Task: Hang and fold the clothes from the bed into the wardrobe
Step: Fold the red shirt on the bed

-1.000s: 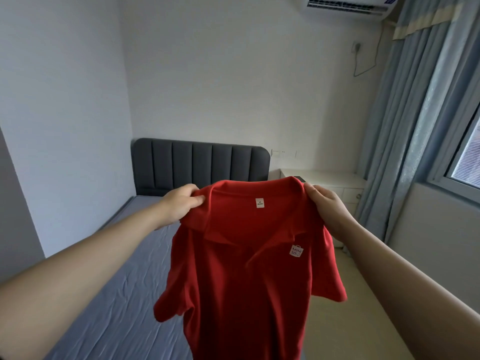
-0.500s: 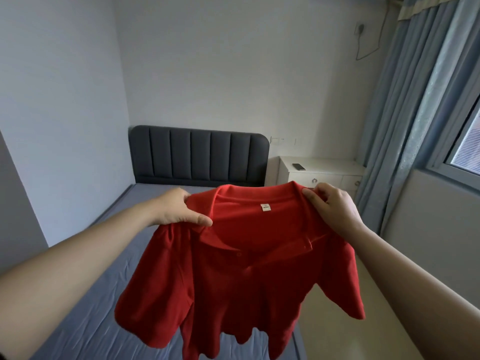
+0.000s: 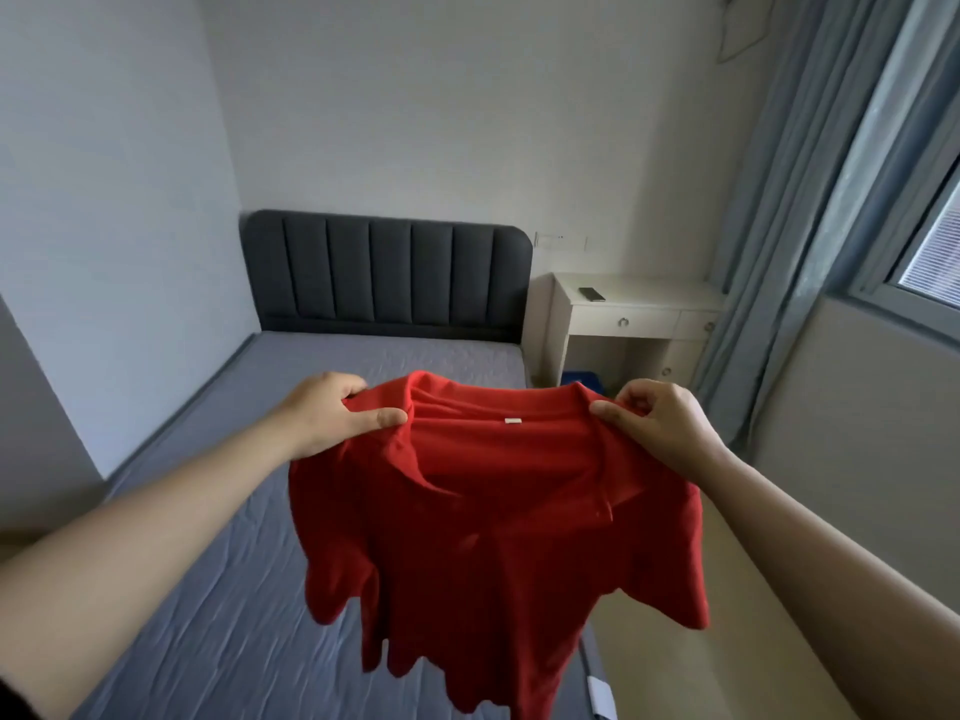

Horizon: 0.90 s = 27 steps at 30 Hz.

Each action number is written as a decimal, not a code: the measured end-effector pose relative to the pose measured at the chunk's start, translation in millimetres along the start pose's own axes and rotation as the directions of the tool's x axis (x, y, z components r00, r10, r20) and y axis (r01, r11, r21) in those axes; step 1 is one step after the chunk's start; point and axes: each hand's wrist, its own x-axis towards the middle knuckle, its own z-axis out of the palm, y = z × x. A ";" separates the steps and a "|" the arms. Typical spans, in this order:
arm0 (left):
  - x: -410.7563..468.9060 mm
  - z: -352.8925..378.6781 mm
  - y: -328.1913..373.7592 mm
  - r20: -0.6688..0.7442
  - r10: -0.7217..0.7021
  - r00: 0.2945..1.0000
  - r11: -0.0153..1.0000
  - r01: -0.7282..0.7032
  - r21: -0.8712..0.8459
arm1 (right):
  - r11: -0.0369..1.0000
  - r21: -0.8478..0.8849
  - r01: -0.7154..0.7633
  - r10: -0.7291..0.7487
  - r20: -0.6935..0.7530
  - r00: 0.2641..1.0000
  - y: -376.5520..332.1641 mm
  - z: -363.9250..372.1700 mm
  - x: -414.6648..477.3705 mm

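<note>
A red polo shirt (image 3: 498,553) hangs in the air over the right side of the bed (image 3: 218,537), collar up, with a small white label inside the neck. My left hand (image 3: 332,413) pinches its left shoulder by the collar, thumb on top. My right hand (image 3: 654,423) pinches the right shoulder in the same way. The shirt's body and both short sleeves droop loosely below my hands. Its hem hides part of the bed's right edge. No wardrobe is in view.
The bed has a grey sheet and a dark padded headboard (image 3: 387,275) against the far wall. A white desk (image 3: 634,314) with a phone (image 3: 592,294) on it stands right of the headboard. Blue curtains (image 3: 810,210) and a window are at right. Bare floor (image 3: 691,662) runs beside the bed.
Both hands have lowered the shirt from chest height toward the bed, and it has swung more nearly flat. My view has tilted down. Both grips are unchanged.
</note>
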 end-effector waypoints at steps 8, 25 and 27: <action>-30.9 24.6 -1.4 -0.112 0.090 0.990 0.995 -0.083 0.062 | 0.982 0.174 -0.069 0.073 -0.020 0.997 8.3 41.0 -12.8; -136.6 33.8 -25.7 -0.435 -0.102 0.895 0.983 0.024 -0.181 | 1.000 0.021 -0.019 0.020 -0.078 0.997 -69.5 45.8 -113.2; -147.3 32.0 -32.3 -0.351 -0.082 0.933 0.984 0.019 -0.179 | 0.999 0.013 -0.049 0.049 -0.071 0.996 -75.1 45.2 -126.2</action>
